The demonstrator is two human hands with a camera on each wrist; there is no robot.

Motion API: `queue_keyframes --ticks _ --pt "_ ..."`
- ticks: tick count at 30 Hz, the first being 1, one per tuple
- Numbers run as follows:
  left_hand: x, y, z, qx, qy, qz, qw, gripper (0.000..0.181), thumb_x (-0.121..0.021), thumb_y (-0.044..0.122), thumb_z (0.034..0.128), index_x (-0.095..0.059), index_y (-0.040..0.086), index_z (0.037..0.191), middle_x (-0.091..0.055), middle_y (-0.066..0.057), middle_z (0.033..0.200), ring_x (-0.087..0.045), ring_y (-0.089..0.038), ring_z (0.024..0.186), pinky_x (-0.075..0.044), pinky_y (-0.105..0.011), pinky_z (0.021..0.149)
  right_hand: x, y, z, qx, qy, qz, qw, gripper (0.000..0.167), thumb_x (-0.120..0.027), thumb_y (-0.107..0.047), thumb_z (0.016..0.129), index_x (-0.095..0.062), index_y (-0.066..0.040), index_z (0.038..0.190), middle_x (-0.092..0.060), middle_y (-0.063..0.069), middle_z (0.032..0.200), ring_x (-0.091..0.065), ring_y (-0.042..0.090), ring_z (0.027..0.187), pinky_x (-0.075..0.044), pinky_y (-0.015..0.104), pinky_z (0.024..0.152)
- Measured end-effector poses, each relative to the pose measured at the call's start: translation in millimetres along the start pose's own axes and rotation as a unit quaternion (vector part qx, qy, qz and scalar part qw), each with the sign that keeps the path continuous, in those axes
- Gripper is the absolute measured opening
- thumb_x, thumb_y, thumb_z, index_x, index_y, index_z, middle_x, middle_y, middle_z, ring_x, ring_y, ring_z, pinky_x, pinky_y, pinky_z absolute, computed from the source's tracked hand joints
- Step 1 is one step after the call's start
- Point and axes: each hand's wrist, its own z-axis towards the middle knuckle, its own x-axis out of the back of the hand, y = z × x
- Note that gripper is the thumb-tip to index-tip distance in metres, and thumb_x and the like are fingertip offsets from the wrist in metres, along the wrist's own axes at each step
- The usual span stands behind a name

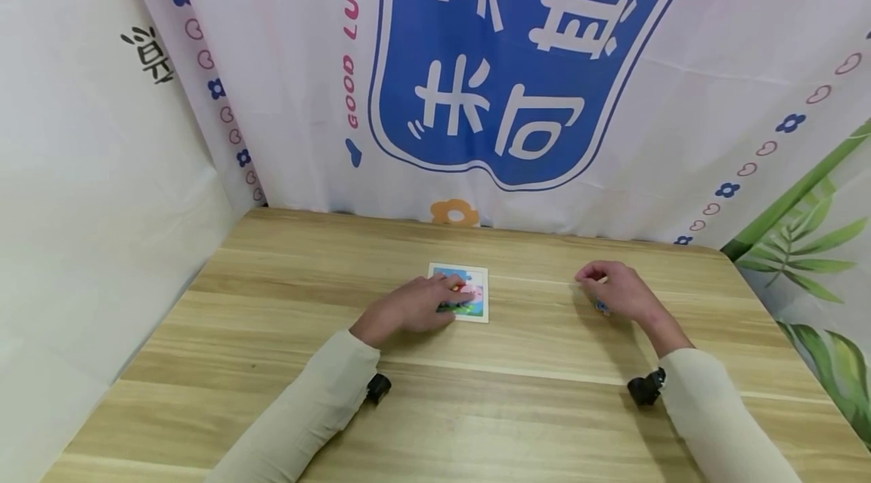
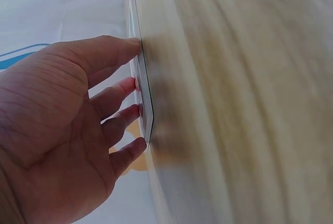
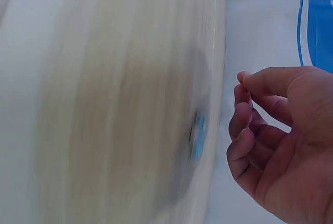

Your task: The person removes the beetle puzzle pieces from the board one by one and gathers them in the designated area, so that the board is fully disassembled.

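Observation:
On the table lies a flat square picture puzzle (image 1: 480,314) with a white border and a colourful picture with pink, blue and green areas. My left hand (image 1: 423,303) rests over its left part, hiding some of the picture. In the left wrist view, spread fingertips and the thumb touch the thin puzzle board (image 2: 146,112). To the right, my right hand (image 1: 619,292) hovers above a small blue puzzle piece (image 3: 199,136) on the table. Its fingers are curled, the thumb tip meeting the index finger, and no object shows between them.
The wooden table (image 1: 476,422) ends at a white printed curtain (image 1: 299,90) along its back edge. More printed cloth hangs at left and right. Each wrist carries a small black camera (image 1: 645,388).

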Motion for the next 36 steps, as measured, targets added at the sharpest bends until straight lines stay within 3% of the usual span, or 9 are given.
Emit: queue_keyframes --ticks 6,10,18,26,36 --pt "-0.3 2.1 0.7 0.029 -0.009 -0.002 0.9995 0.052 -0.060 0.023 0.1058 -0.047 0.027 0.156 -0.032 -0.004 0.166 -0.028 -0.029 0.150 -0.025 -0.053 0.117 -18 -25 13.8 0.074 -0.014 0.020 0.9970 0.015 -0.061 -0.009 0.104 -0.073 -0.001 0.111 -0.070 0.009 0.108 -0.060 0.024 0.097 -0.050 0.042 0.084" --pt "-0.3 4.1 0.8 0.045 -0.006 -0.002 0.9990 0.052 -0.060 0.025 0.1059 -0.047 0.028 0.156 -0.033 0.000 0.166 -0.028 -0.029 0.151 -0.028 -0.050 0.117 -33 -44 24.1 0.094 -0.028 0.029 0.9948 0.014 -0.062 -0.010 0.103 -0.074 -0.003 0.108 -0.070 0.005 0.104 -0.060 0.022 0.096 -0.049 0.041 0.084" --pt "-1.2 8.2 1.9 0.057 -0.002 -0.004 0.9983 0.051 -0.062 0.025 0.1049 -0.050 0.026 0.155 -0.034 -0.002 0.164 -0.030 -0.026 0.149 -0.030 -0.049 0.116 -64 -74 38.2 0.107 -0.068 0.040 0.9911 0.011 -0.064 -0.007 0.102 -0.073 -0.004 0.106 -0.070 0.006 0.102 -0.059 0.021 0.094 -0.050 0.038 0.083" --pt "-2.7 8.4 2.1 0.066 -0.002 0.004 0.9978 0.052 -0.064 0.026 0.1040 -0.050 0.028 0.154 -0.035 0.000 0.164 -0.034 -0.027 0.147 -0.035 -0.051 0.113 -91 -90 51.8 0.122 -0.081 0.040 0.9884 0.015 -0.063 -0.005 0.102 -0.073 -0.006 0.112 -0.069 0.003 0.101 -0.059 0.019 0.093 -0.050 0.039 0.087" --pt "-1.2 8.2 0.8 0.050 0.005 -0.003 0.9987 0.052 -0.064 0.023 0.1041 -0.050 0.025 0.154 -0.036 -0.002 0.162 -0.036 -0.029 0.146 -0.036 -0.053 0.112 -101 -99 59.8 0.122 -0.101 0.009 0.9873 0.025 -0.066 -0.005 0.100 -0.071 -0.005 0.125 -0.066 0.000 0.100 -0.057 0.019 0.095 -0.047 0.041 0.093"
